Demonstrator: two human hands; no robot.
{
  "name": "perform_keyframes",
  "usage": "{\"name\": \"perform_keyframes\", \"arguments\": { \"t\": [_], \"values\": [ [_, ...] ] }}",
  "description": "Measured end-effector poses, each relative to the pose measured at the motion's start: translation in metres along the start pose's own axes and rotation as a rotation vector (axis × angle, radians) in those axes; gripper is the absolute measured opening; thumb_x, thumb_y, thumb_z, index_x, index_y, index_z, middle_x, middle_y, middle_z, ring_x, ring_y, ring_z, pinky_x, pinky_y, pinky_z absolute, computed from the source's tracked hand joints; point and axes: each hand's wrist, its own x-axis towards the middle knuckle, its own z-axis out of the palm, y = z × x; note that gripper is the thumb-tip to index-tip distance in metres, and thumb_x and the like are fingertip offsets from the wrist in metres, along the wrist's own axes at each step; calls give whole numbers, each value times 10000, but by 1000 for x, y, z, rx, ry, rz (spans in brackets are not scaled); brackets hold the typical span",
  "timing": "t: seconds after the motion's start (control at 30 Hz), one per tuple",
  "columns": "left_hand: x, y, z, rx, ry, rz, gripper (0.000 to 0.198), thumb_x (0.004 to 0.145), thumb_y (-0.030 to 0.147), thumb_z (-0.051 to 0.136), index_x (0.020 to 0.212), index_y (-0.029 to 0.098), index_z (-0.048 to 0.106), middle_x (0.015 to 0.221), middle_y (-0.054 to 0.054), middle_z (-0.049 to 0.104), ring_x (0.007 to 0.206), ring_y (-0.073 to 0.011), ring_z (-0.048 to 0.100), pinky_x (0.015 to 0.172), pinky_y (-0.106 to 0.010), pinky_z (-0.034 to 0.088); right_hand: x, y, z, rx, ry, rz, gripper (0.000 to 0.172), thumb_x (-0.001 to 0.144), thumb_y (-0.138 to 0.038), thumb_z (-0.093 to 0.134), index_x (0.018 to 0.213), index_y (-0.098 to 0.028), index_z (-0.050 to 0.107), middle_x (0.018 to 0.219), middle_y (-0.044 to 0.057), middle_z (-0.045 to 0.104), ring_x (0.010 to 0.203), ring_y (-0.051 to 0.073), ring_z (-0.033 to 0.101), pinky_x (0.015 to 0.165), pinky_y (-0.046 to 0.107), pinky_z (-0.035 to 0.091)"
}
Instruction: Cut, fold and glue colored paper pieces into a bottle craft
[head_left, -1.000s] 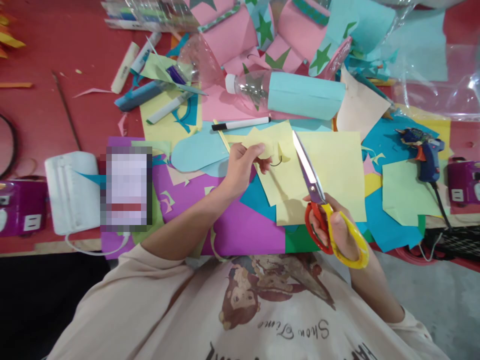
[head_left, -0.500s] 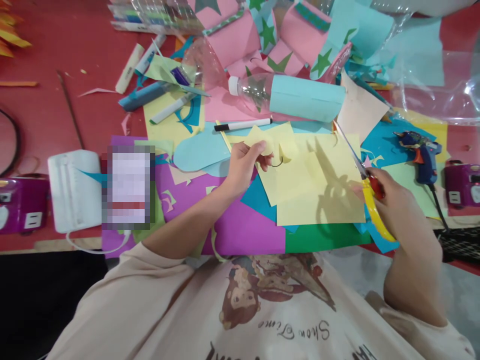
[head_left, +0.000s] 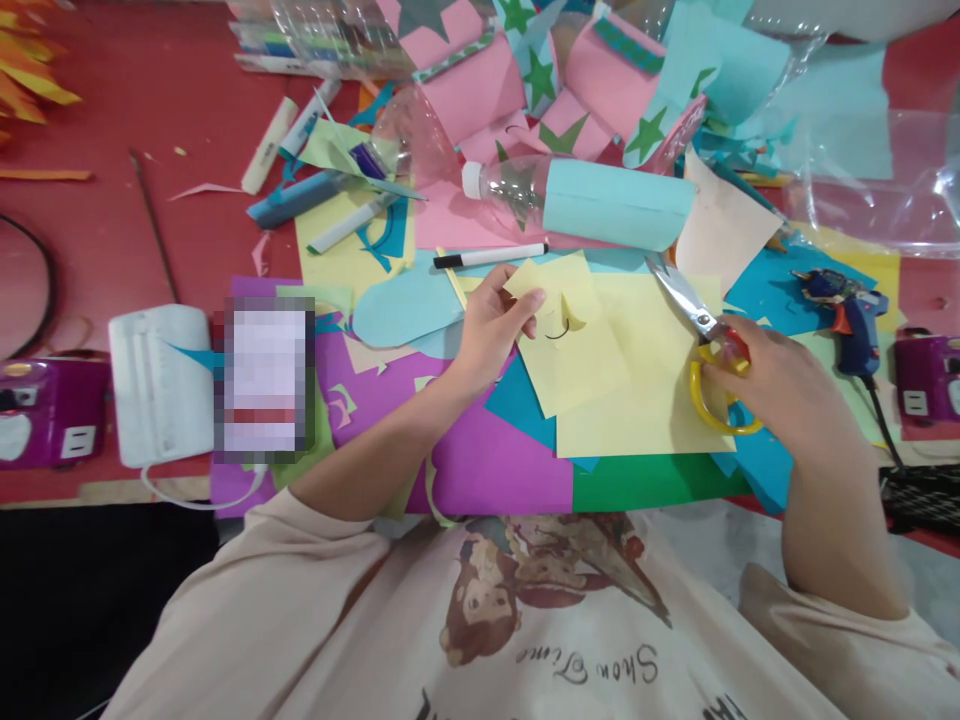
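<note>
My left hand (head_left: 491,325) pinches the edge of a pale yellow paper piece (head_left: 570,335) that bears a short black pen curve. It lies on a larger yellow sheet (head_left: 645,400) over purple, green and blue paper. My right hand (head_left: 772,385) rests on the red and yellow handles of the scissors (head_left: 701,345), which lie flat on the yellow sheet with the blades pointing up and left. A black marker (head_left: 491,256) lies just above my left hand.
A plastic bottle wrapped in light blue paper (head_left: 592,200) lies beyond the marker. A blue glue gun (head_left: 847,305) sits at the right, its cord running to the table edge. Pink paper with green stars, markers and scraps crowd the back. A white box (head_left: 161,385) stands at the left.
My right hand swung the scissors from the front of the sheet out to the right and laid them down flat. My left hand stayed on the yellow piece.
</note>
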Motion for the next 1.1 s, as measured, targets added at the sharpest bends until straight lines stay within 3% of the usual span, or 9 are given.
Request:
{"name": "perform_keyframes", "arguments": {
  "t": [0.13,0.33,0.43,0.63,0.8,0.97,1.1],
  "values": [
    [-1,1,1,33,13,-44,136,788,208,659,791,184,525,600,83,536,397,-28,489,391,-165,371,2,-12,-16,-35,142,-32,516,856,-420,574,1319,-195,537,1107,167,666,1023,369,628,809,476,512],
    [-1,-2,0,21,12,-59,62,796,217,588,774,182,542,596,63,582,397,-40,505,390,-166,356,31,-60,-7,190,120,-479,370,879,-250,550,1238,-174,590,1215,132,630,1168,308,569,969,447,473],
    [-1,-2,0,47,9,-48,94,800,255,591,760,182,545,564,64,565,396,-43,495,383,-167,333,54,-83,6,218,114,-593,362,849,-175,554,1207,-197,600,1208,110,625,1154,317,571,981,489,446],
    [-2,0,-1,109,5,11,151,758,279,654,838,199,555,633,61,562,415,-43,489,386,-183,356,80,-100,19,566,138,-577,108,899,-224,511,910,-246,615,1081,52,655,1039,232,605,935,428,495],
    [-5,1,-1,157,-9,66,229,758,278,661,929,227,518,735,49,561,480,-49,491,427,-187,397,79,-99,28,867,186,-486,24,896,-279,515,880,-266,526,932,15,651,892,183,631,826,386,549],
    [-11,3,0,382,-148,196,33,807,227,583,799,194,582,696,19,570,578,-79,507,532,-207,414,79,-99,34,1004,231,-440,101,831,-296,564,824,-248,476,778,-24,621,732,139,638,688,299,543],
    [-12,4,1,600,-300,320,99,855,254,566,791,195,613,800,-27,638,771,-135,595,711,-266,477,80,-99,34,1005,217,-427,126,816,-319,571,813,-251,465,731,-35,602,691,135,628,671,300,543]
  ]
}}
